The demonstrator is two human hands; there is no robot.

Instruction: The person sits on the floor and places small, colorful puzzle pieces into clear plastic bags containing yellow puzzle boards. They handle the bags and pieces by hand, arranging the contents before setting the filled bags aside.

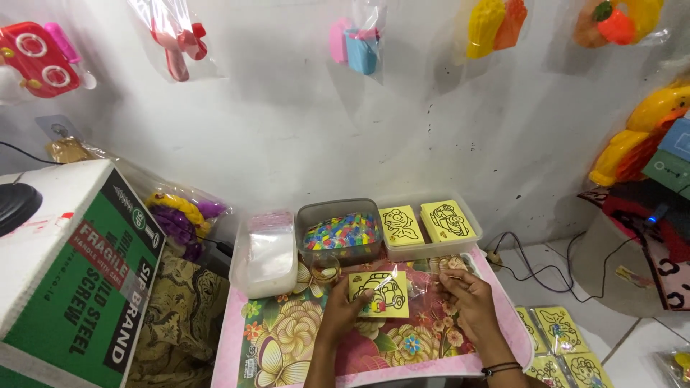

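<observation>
Card (379, 294), a yellow square with a printed car outline, lies flat on the floral bench (287, 345) between both hands, left hand (348, 307) pinching its left edge, right hand (463, 296) clenched on the clear glossy plastic sleeve (424, 282) just right of it.

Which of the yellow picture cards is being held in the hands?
The yellow car card over the flowered mat, between left hand and right hand. The other cards sit in the clear tray.
</observation>
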